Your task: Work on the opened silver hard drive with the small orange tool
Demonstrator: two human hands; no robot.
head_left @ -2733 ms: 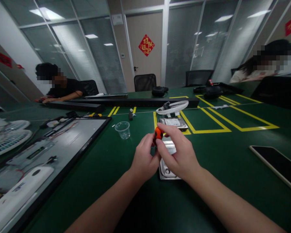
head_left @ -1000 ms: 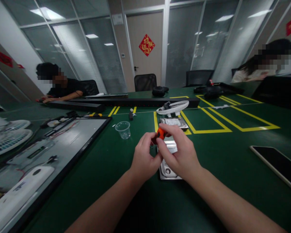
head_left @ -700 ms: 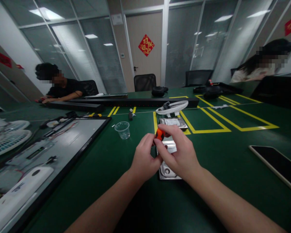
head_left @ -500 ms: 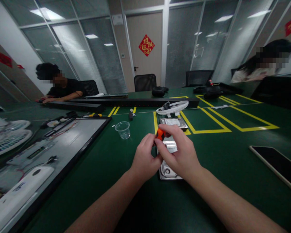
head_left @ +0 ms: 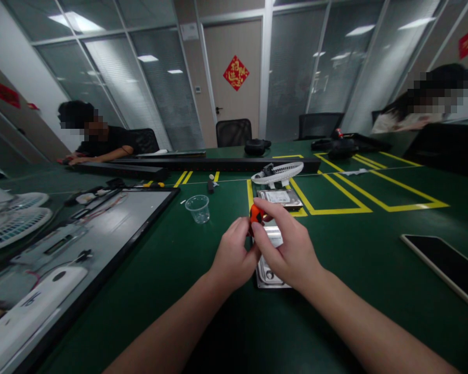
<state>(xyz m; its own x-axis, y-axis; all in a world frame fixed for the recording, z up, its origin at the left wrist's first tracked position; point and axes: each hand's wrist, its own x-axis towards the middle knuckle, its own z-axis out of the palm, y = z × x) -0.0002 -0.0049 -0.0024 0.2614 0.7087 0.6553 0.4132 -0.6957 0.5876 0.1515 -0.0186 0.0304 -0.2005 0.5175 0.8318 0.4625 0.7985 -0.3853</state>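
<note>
Above a silver hard drive (head_left: 271, 272) on the green table, my right hand (head_left: 290, 244) grips the top of an orange-and-black screwdriver (head_left: 256, 214) between thumb and fingers. The screwdriver stands roughly upright. My left hand (head_left: 236, 254) is closed around its lower part, just left of the right hand. Fingers hide the shaft and tip, so I cannot tell where the tip touches. Both hands cover much of the drive. Just beyond lies a second hard drive (head_left: 280, 198) with a white label.
A clear plastic cup (head_left: 198, 209) stands left of my hands. Further left lies a large panel (head_left: 140, 208) with electronics. White fan parts (head_left: 278, 173) sit beyond the drives. A phone (head_left: 448, 265) is at right. Two people sit across the table.
The screwdriver handle has turned a little between my right fingers, and its black markings show differently. My left hand has barely shifted. The drives stay where they were.
</note>
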